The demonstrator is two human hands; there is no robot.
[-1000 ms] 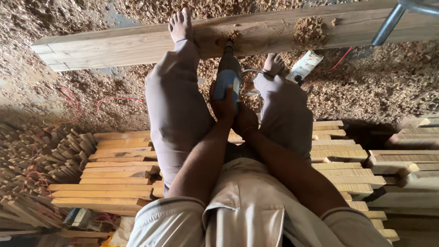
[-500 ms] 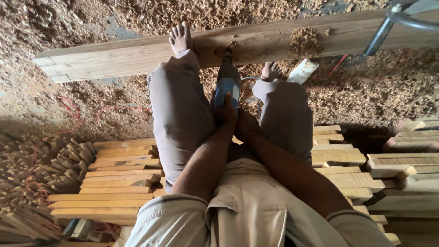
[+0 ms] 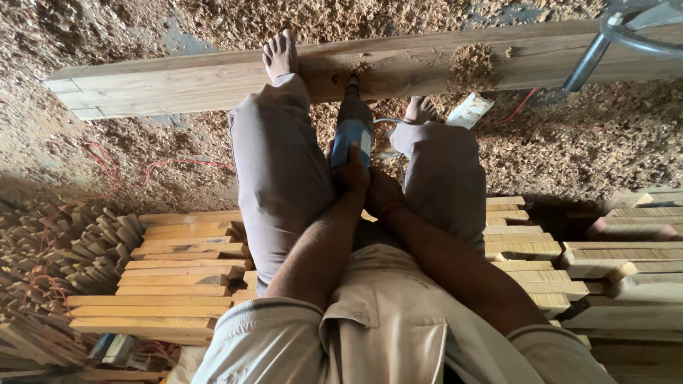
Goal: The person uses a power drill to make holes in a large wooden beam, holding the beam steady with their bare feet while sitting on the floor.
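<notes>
A blue and grey power drill points away from me, its bit against the side of a long wooden beam that lies across the sawdust floor. My left hand and my right hand are both closed around the back of the drill, between my knees. My bare left foot presses on top of the beam; my right foot rests on the floor just below it. A heap of shavings sits on the beam to the right of the drill.
Stacks of short cut wood strips lie under and beside me on both sides. Thick sawdust covers the floor. A red wire trails at left. A grey metal bar leans over the beam at top right.
The view has shifted slightly; the drill stays pushed against the beam, and both hands keep their grip.
</notes>
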